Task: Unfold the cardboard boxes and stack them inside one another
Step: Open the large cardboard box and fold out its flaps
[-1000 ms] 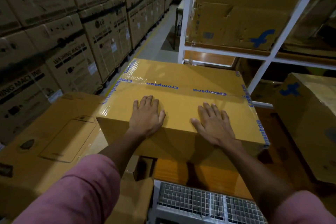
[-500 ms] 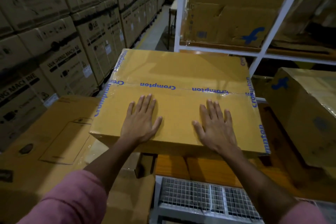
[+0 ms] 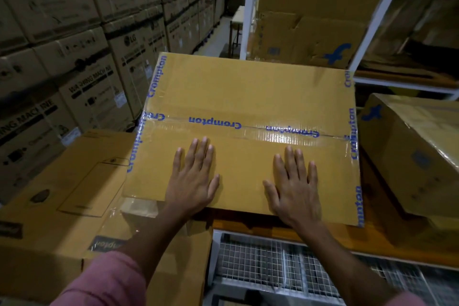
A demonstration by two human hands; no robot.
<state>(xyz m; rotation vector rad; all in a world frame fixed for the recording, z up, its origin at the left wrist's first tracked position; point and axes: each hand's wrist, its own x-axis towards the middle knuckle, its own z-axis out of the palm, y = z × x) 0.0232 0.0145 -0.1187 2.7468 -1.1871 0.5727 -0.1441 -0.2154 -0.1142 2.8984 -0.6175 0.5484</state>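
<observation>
I've pressed the Crompton box (image 3: 248,136) flatter; left hand (image 3: 192,176) and right hand (image 3: 294,186) lie spread on it, unfolding undone.

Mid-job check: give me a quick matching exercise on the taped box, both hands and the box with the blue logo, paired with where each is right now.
1. left hand
2. right hand
3. taped box
4. blue-logo box

a. under both palms
b. flat on the taped box, nearer the stacked cartons
c. right of the taped box
d. flat on the taped box, nearer the blue-logo box

Pairs: 1-b, 2-d, 3-a, 4-c
</observation>
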